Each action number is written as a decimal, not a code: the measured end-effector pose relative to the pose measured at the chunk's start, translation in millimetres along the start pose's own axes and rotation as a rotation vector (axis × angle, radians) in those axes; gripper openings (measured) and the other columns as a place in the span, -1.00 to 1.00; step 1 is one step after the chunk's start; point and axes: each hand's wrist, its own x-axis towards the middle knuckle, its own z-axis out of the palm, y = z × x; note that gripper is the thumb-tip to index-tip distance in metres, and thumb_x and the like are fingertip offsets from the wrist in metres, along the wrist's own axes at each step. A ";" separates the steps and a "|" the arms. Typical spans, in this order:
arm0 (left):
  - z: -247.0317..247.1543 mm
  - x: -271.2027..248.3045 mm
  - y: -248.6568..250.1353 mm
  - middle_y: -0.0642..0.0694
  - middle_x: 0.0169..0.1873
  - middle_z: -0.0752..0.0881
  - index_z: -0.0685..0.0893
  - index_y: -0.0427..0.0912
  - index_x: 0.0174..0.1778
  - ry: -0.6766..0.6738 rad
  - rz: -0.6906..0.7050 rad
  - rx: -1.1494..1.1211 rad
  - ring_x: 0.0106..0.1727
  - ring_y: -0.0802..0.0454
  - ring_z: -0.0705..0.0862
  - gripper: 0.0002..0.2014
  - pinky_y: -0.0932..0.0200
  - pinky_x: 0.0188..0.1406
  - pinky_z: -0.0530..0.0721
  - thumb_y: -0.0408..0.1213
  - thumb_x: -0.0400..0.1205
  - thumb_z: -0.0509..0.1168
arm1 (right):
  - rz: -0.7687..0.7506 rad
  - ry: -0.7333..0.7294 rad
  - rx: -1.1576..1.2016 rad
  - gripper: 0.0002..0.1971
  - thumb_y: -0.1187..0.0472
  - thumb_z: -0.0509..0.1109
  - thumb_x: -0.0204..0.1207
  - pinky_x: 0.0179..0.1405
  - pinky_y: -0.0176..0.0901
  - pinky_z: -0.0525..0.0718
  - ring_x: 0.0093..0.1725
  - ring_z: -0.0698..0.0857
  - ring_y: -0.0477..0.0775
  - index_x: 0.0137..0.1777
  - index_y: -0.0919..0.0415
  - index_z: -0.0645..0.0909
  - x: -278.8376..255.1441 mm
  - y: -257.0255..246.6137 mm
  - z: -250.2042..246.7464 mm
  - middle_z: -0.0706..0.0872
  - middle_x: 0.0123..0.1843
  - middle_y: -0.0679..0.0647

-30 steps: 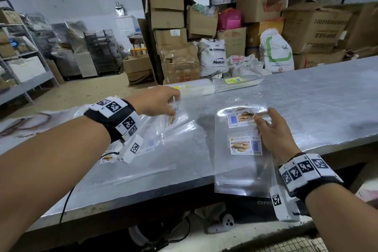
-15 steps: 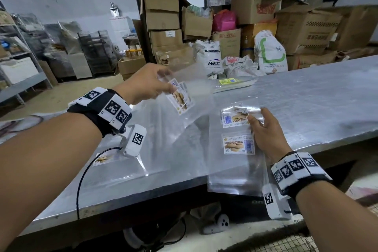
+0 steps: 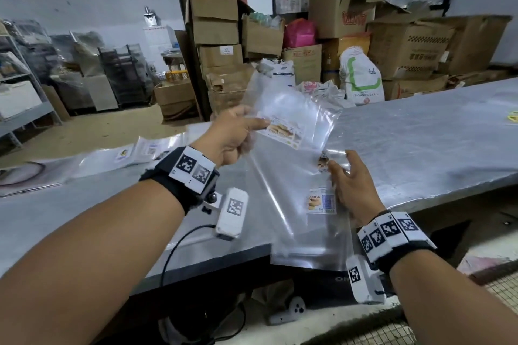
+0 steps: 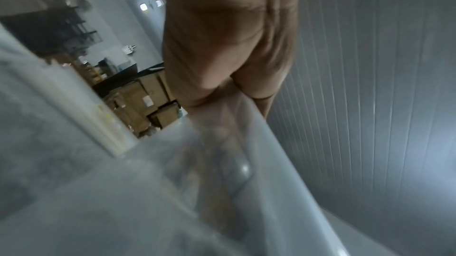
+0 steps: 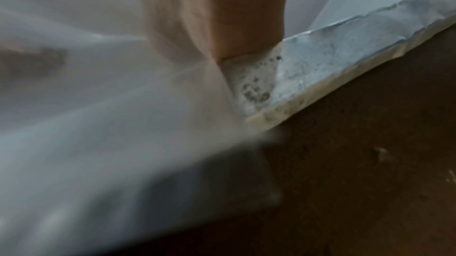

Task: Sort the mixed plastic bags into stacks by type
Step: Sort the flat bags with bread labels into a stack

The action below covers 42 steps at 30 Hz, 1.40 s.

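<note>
Head view, left hand: my left hand (image 3: 229,137) pinches a clear labelled bag (image 3: 288,120) by its upper left edge, thumb on top beside the biscuit label; the bag is lifted off the counter (image 3: 420,143) and hangs tilted.
Head view, right hand: my right hand (image 3: 354,185) lies with fingers spread and nearly straight on the stack of labelled bags (image 3: 311,221), pressing it down, gripping nothing that I can see.
Head view, key relation: the lifted bag is up and left of the stack, its lower part already draping over the stack's far end; the stack's long axis runs from me away across the counter. The left hand carries; the right is nearer the stack.
Head view, edges: the stack's near end overhangs the counter edge toward me. More bags (image 3: 131,151) lie on the counter well to the left. Open counter spreads to the right.
Left wrist view: fingers (image 4: 222,49) curled, film pinched below them; blurred.
Right wrist view: one finger (image 5: 246,16) comes down onto film just beside the counter edge (image 5: 345,61); the other fingers are hidden behind hazy plastic.
Judgement: next is laying the bag square on the stack; a slip at the overhang could drag bags off.
</note>
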 end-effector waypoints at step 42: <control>66.0 -12.6 -94.6 0.00 0.09 0.60 0.54 -0.13 0.19 0.217 0.078 0.087 -0.01 0.12 0.61 -0.54 0.18 -0.09 0.56 0.02 0.56 0.56 | -0.039 -0.044 0.086 -0.69 0.09 0.35 0.77 0.02 -0.16 0.76 0.02 0.80 -0.05 0.42 0.17 0.50 14.4 4.8 0.0 0.80 0.16 0.02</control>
